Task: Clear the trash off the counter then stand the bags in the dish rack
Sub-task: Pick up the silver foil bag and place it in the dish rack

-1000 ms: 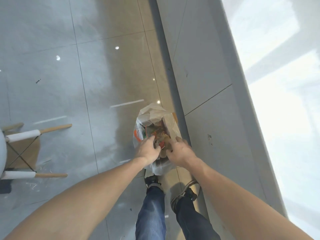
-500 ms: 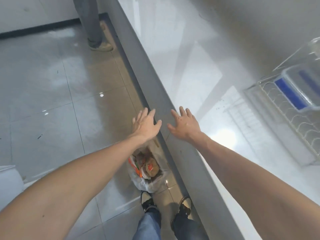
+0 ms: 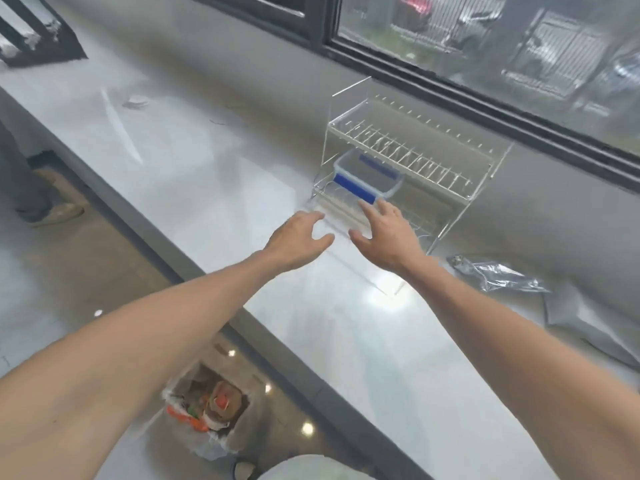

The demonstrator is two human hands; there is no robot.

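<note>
A two-tier wire dish rack (image 3: 412,157) stands on the pale counter (image 3: 194,174) below the window. A clear lidded box with blue clips (image 3: 367,180) sits on its lower tier. My left hand (image 3: 299,239) and my right hand (image 3: 384,235) hover open and empty over the counter just in front of the rack. Two silver bags lie flat on the counter to the right: a crumpled one (image 3: 498,277) and a smoother one (image 3: 585,320). On the floor below the counter edge stands a clear trash bag (image 3: 204,410) full of wrappers.
A small scrap (image 3: 136,102) lies far back on the counter. Another person's leg and shoe (image 3: 52,213) stand on the floor at left. A dark window frame (image 3: 450,77) runs behind the rack. A white chair seat (image 3: 311,467) shows at the bottom edge.
Both hands left the trash bag on the floor, rose empty over the counter edge and moved forward to the front of the dish rack. The view lifted from floor to counter.
</note>
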